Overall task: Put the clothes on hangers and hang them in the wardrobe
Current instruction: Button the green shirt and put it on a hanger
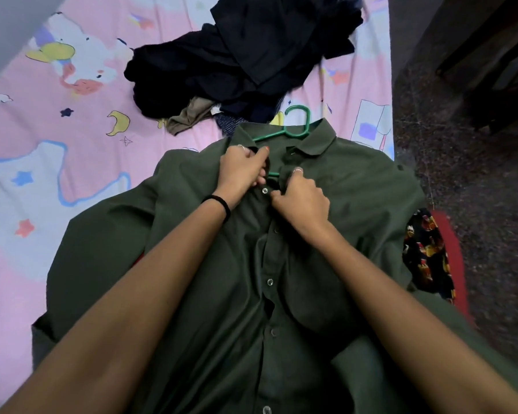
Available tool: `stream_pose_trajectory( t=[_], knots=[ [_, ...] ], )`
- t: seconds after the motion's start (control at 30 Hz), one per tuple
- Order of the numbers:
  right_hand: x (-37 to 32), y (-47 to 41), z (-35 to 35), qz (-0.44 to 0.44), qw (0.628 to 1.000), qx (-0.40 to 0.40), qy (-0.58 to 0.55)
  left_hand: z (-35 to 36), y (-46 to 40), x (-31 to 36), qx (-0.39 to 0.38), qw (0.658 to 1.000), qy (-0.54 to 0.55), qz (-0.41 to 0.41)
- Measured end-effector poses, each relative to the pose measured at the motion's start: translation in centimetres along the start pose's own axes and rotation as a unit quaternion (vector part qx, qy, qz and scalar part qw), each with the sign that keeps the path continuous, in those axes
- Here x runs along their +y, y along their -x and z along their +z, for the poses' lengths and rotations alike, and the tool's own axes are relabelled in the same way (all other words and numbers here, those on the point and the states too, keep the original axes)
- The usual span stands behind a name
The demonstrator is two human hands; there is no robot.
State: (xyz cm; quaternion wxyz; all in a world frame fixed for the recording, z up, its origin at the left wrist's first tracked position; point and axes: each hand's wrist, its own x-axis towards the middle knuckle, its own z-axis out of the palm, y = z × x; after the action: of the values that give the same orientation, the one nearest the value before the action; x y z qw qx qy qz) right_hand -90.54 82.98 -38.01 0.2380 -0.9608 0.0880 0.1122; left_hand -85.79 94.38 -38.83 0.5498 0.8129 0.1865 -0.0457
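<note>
A dark green button-up shirt point(228, 264) lies face up on the bed, collar away from me. A green plastic hanger point(293, 128) sits inside it, its hook sticking out past the collar. My left hand point(243, 171) pinches the left edge of the shirt front just below the collar. My right hand point(301, 201) pinches the right edge beside the top white button point(264, 190). Both hands meet at the placket, fingers curled into the cloth.
A pile of dark clothes point(240, 61) with a khaki piece point(192, 115) lies further up the pink cartoon bedsheet point(57, 121). A red and patterned cloth point(428, 252) hangs at the bed's right edge. Dark speckled floor point(476, 162) runs along the right.
</note>
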Motion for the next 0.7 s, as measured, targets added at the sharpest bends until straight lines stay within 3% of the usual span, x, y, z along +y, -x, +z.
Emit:
stream_pose_trajectory(
  t=[0.1,0.17,0.33,0.7],
  knots=[
    [1.7,-0.1,0.3,0.012,0.994,0.005,-0.108,0.4,-0.5,0.1,-0.064,0.997,0.005,0.03],
    [3.2,-0.5,0.7,0.002,0.982,0.008,-0.191,0.5,-0.6,-0.9,-0.086,0.993,-0.049,0.061],
    [5.1,-1.2,1.4,-0.009,0.945,-0.004,-0.326,-0.3,2.0,-4.5,0.007,0.972,-0.132,0.193],
    [5.5,-1.6,0.8,-0.003,0.892,-0.063,-0.447,1.5,3.4,-5.1,0.003,0.951,-0.186,0.247]
  ],
)
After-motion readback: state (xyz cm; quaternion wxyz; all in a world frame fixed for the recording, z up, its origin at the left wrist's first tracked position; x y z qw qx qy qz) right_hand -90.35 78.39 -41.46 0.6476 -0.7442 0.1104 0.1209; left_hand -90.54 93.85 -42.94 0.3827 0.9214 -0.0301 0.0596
